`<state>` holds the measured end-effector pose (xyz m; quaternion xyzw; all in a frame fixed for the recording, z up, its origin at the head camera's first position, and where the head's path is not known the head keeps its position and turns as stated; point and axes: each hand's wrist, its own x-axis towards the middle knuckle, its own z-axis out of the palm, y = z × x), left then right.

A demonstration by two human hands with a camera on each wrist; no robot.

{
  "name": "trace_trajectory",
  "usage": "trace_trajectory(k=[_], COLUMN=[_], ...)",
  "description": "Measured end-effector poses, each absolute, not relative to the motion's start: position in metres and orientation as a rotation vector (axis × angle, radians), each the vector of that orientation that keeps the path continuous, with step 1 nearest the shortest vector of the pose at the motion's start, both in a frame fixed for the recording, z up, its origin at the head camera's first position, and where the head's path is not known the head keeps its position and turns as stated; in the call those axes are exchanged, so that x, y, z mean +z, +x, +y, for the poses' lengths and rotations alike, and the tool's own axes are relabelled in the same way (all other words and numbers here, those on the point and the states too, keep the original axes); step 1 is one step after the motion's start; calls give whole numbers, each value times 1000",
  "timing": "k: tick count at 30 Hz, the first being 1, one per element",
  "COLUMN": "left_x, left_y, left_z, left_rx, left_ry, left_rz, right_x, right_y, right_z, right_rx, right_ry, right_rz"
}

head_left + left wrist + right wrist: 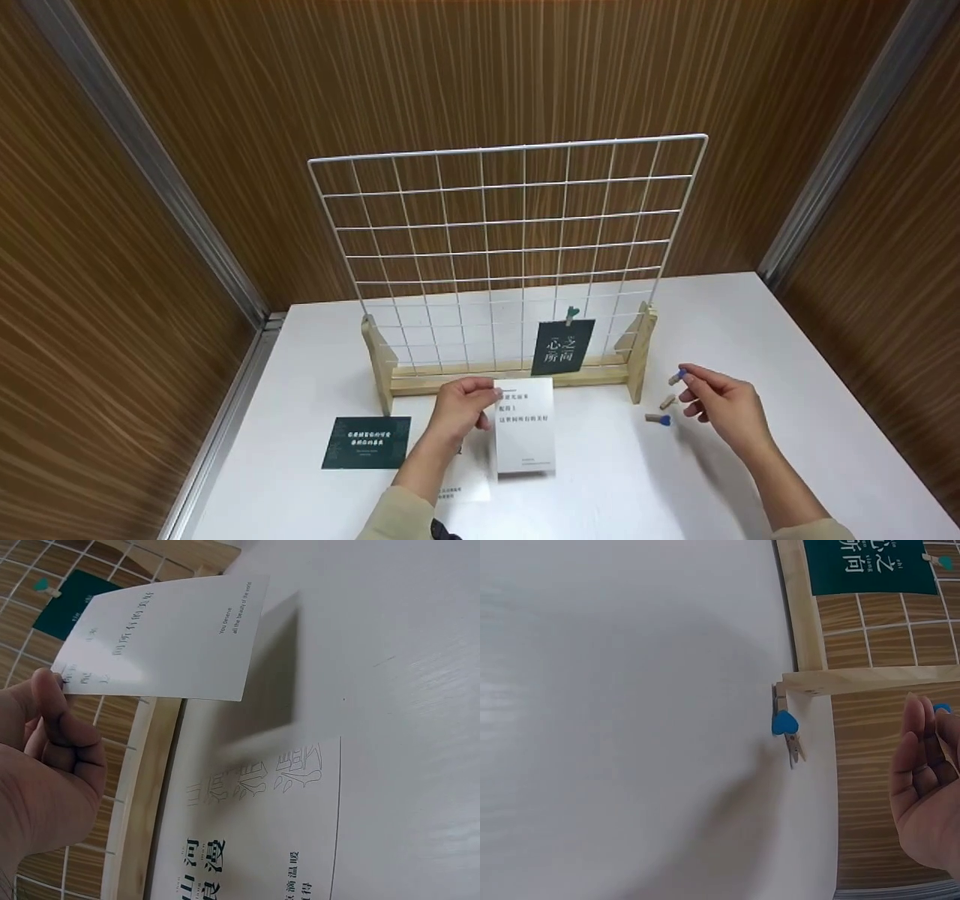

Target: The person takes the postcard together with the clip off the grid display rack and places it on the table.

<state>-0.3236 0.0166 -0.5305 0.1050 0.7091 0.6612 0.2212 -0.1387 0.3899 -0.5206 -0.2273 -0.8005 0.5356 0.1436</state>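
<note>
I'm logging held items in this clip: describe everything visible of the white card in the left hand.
The white card looks like thin, glossy paper, rectangular, printed with dark Chinese lines and small English text at one end. The left hand pinches it near its upper left corner in the head view, holding it off the table, in front of the wire grid.

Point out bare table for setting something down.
Bare: white table between the held white card and loose clothespins, and from the right hand to the table's right edge. Crowded: front left, with a dark green card and flat white card near the left hand.
</note>
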Motion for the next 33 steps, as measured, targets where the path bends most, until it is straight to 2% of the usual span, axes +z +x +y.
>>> trace_trajectory(k=[33], left_x=[-558], left_y=[-315], left_z=[24], left_rx=[1776], left_ry=[250], left_rz=[2034], right_x=[-578], right_y=[-128], right_z=[404], right_rx=[1747], right_ry=[-892], right_rz=[-2182])
